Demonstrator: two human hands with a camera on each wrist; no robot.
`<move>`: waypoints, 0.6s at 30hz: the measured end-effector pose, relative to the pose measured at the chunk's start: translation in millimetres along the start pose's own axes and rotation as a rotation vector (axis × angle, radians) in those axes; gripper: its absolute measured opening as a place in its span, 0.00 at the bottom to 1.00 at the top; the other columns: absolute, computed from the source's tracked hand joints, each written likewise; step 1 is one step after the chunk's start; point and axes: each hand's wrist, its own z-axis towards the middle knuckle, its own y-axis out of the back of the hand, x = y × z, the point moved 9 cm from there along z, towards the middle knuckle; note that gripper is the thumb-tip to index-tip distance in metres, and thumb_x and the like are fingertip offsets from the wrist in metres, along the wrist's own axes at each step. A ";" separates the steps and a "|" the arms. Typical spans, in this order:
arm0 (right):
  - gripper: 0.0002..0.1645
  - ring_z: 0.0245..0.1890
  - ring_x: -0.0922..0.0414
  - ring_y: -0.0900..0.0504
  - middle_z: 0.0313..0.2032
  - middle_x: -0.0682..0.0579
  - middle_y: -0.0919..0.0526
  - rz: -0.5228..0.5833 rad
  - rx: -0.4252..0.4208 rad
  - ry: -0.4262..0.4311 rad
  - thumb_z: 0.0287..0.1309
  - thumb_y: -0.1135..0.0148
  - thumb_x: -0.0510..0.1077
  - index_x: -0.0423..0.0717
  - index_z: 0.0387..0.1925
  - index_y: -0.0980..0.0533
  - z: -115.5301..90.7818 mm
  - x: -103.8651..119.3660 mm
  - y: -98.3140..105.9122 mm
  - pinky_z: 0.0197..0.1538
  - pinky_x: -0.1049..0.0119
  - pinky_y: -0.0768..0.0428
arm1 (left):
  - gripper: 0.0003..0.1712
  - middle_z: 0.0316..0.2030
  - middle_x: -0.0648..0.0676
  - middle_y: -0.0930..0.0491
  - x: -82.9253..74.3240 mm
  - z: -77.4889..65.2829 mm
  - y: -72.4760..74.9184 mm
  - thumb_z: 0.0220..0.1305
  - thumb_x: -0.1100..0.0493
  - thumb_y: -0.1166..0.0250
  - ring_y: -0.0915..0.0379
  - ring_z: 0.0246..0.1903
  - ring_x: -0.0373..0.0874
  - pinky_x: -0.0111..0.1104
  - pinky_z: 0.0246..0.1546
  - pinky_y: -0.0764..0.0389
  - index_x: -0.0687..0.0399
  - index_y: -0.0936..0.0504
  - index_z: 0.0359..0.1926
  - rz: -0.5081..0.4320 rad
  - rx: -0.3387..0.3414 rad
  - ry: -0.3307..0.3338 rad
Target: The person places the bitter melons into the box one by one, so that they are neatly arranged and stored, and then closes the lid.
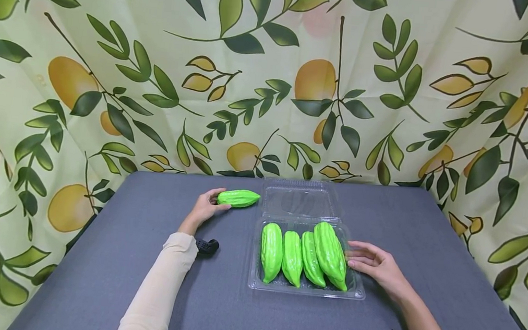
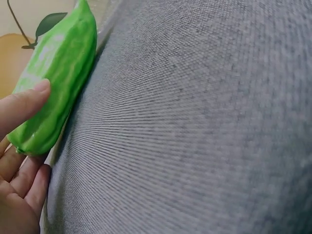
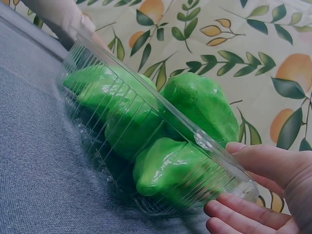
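At the left of the box, my left hand [image 1: 206, 205] holds a bright green bitter melon [image 1: 239, 198] by its blunt end. In the left wrist view the thumb lies across the ridged bitter melon [image 2: 58, 83], with fingers behind and under it. Several more green bitter melons [image 1: 272, 253] lie side by side in a clear plastic clamshell box [image 1: 307, 290]; the rightmost one leans over its neighbour. My right hand [image 1: 373, 263] grips the box's right side. Up close, the right thumb is at the box rim [image 3: 202, 139] and the fingers are against the outer wall.
The box's clear lid [image 1: 301, 198] lies folded back, away from me. A blue-grey cloth [image 1: 214, 297] covers the table. Behind it hangs a curtain [image 1: 271, 82] printed with leaves and orange fruit. Each wrist wears a black camera strap [image 1: 207, 246].
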 end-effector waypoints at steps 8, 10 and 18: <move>0.29 0.43 0.72 0.15 0.42 0.71 0.15 -0.005 -0.003 -0.006 0.60 0.39 0.35 0.27 0.60 0.34 -0.1 -1.0 0.3 0.44 0.80 0.19 | 0.34 0.64 0.65 0.29 1.9 -0.5 3.2 0.58 0.63 0.31 0.31 0.61 0.58 0.46 0.65 0.30 0.59 0.30 0.65 -0.014 -0.025 0.013; 0.28 0.43 0.72 0.15 0.42 0.71 0.15 -0.003 -0.002 -0.006 0.60 0.39 0.35 0.27 0.60 0.33 -0.3 -1.2 0.2 0.44 0.80 0.19 | 0.34 0.63 0.65 0.29 2.2 -0.6 3.7 0.58 0.64 0.31 0.31 0.61 0.58 0.46 0.65 0.30 0.60 0.30 0.65 -0.024 -0.034 0.008; 0.28 0.43 0.72 0.15 0.43 0.70 0.15 0.010 0.004 -0.003 0.60 0.39 0.35 0.29 0.60 0.33 0.4 -1.8 -0.1 0.44 0.79 0.19 | 0.34 0.62 0.67 0.28 -0.4 -0.7 8.0 0.57 0.67 0.31 0.30 0.60 0.58 0.45 0.65 0.29 0.64 0.30 0.64 -0.049 -0.076 -0.016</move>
